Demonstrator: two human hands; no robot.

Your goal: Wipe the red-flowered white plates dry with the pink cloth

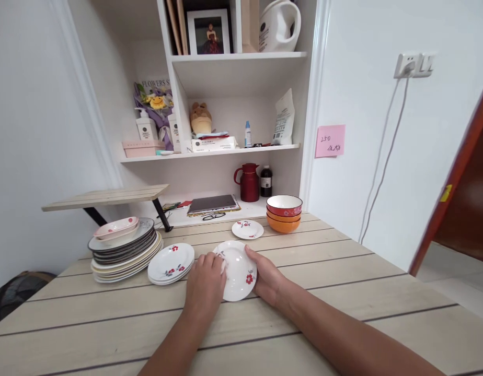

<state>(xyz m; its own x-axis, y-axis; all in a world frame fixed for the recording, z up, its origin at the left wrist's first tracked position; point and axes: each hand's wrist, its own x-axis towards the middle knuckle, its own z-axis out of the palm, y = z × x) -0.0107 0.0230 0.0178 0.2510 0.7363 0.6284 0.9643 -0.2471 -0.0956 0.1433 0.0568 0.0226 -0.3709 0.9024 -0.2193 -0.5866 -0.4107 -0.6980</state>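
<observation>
A small white plate [238, 269] with red flowers sits on the wooden table [343, 292] in front of me. My left hand [205, 284] grips its left rim, with what looks like a bit of white cloth or tissue under the fingers. My right hand [268, 279] holds the plate's right rim, fingers curled around the edge. Just left of it lies a short stack of similar flowered plates [171, 262]. A single small flowered plate [248, 228] lies farther back.
A tall stack of larger plates [124, 253] topped by a pink dish [116, 227] stands at the left. Stacked red and orange bowls [284, 213] sit at the back right. Behind are white shelves with a red jug [249, 182], bottles and a laptop [212, 203].
</observation>
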